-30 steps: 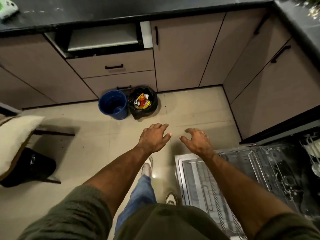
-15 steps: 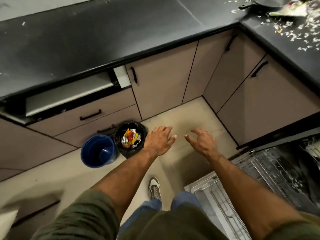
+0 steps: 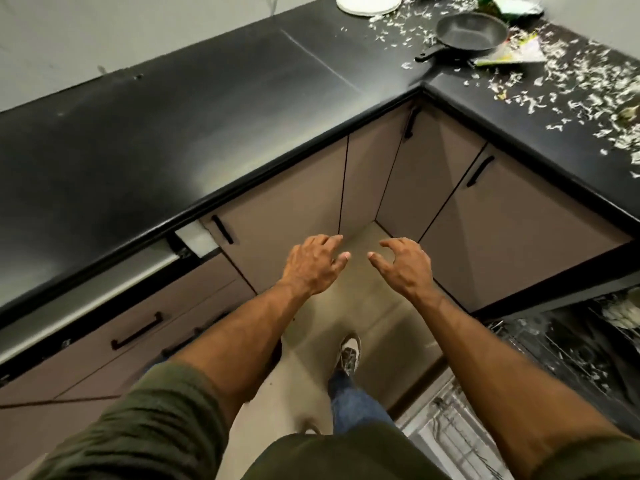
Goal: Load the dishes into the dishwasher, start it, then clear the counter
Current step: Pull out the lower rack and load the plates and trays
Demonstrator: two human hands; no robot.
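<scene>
My left hand [image 3: 313,265] and my right hand [image 3: 403,266] hang in the air side by side in front of the corner cabinets, fingers loosely spread, holding nothing. A dark frying pan [image 3: 471,32] lies on the black counter [image 3: 207,116] at the far right corner. A white plate [image 3: 369,3] sits at the counter's back edge. The open dishwasher [image 3: 568,355] is at the lower right, with its wire rack [image 3: 457,434] pulled out and white dishes [image 3: 620,315] partly visible inside.
White scraps [image 3: 588,95] litter the right stretch of counter, along with crumpled wrappers [image 3: 512,53]. A drawer [image 3: 86,299] on the left stands partly open. Beige cabinet doors [image 3: 502,237] fill the corner. My shoe [image 3: 349,351] is on the tiled floor.
The view has swung up and right: the blue bucket and bin bag have left the frame, and the pan, plate and littered counter have come in. Both hands stay empty and raised.
</scene>
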